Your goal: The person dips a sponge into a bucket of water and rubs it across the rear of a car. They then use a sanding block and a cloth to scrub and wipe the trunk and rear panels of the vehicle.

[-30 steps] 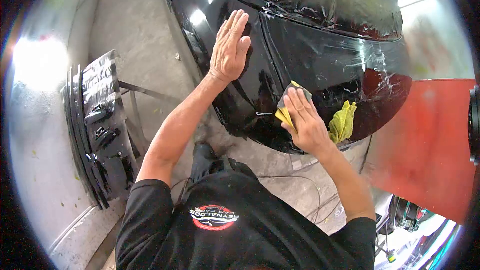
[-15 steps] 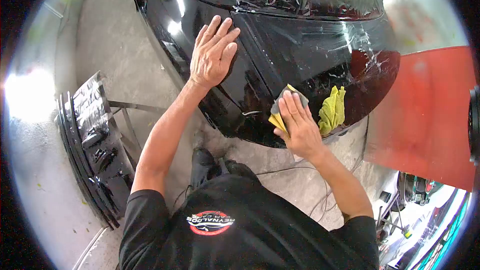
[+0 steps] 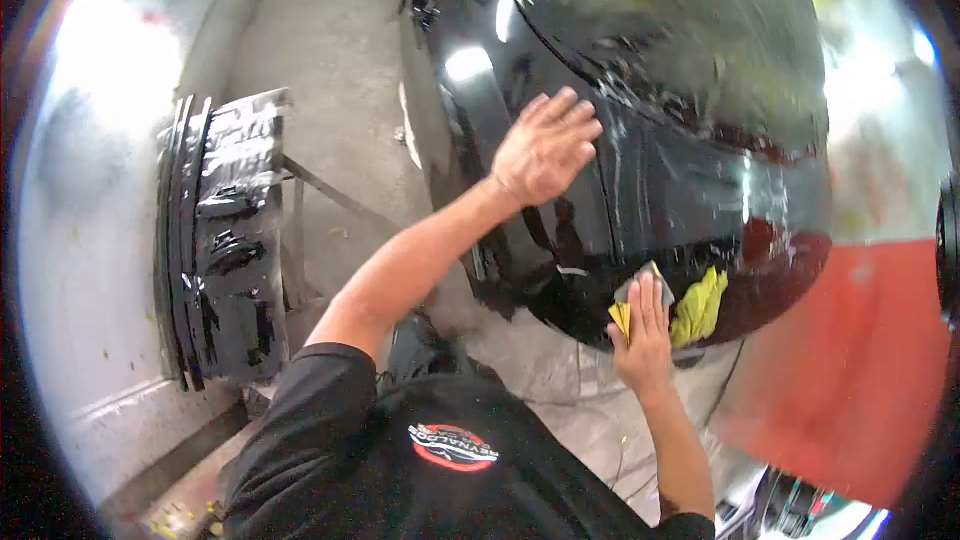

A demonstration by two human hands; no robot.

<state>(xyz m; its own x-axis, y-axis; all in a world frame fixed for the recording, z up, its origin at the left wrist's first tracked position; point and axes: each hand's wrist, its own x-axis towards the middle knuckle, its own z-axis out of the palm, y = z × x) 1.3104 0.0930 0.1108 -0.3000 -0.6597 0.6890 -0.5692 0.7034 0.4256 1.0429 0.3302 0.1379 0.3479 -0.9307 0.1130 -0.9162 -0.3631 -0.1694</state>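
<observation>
A shiny black car body point(image 3: 680, 185) curves away in front of me. My left hand point(image 3: 545, 148) lies on its painted panel with the fingers stretched out and nothing in them, close to a seam. Lower and to the right, my right hand point(image 3: 645, 333) presses a folded grey and yellow sheet point(image 3: 621, 319), which looks like sandpaper, onto the car's rounded end. Its fingers lie over the sheet and hide much of it. Beside that hand, a crumpled yellow-green cloth point(image 3: 700, 308) rests on the car near the lower edge.
On the left, a stand point(image 3: 325, 185) bears long black strips and a glossy dark panel point(image 3: 240, 240). A red panel point(image 3: 850, 360) stands at the right. Greenish film-like covering point(image 3: 690, 30) spans the car's glass. A cord lies across the concrete floor point(image 3: 560, 360).
My view has shifted, so the car, stand and both hands appear farther right and lower. Both hands stay at about the same places on the car, the right one still on the sheet.
</observation>
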